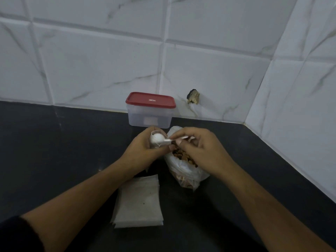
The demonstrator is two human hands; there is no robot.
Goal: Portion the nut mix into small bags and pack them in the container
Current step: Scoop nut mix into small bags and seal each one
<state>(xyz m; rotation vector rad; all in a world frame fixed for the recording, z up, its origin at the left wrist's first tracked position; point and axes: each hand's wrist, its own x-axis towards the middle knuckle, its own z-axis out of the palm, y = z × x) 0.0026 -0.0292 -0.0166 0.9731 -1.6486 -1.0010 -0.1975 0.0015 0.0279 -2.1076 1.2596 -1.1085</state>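
My left hand (143, 144) grips a small white bag (154, 132) with its mouth held up. My right hand (197, 148) pinches the handle of a white plastic spoon (160, 138), whose bowl is turned over at the bag's mouth. Just below and right of the hands lies a large clear plastic bag of brown nut mix (183, 164), open at the top. A stack of flat small white bags (139, 202) lies on the dark counter near me. A clear container with a red lid (150, 110) stands shut by the wall.
The dark counter (54, 151) meets white marble-look tiled walls at the back and right, forming a corner at the right. A chipped hole (193, 96) marks the back wall right of the container.
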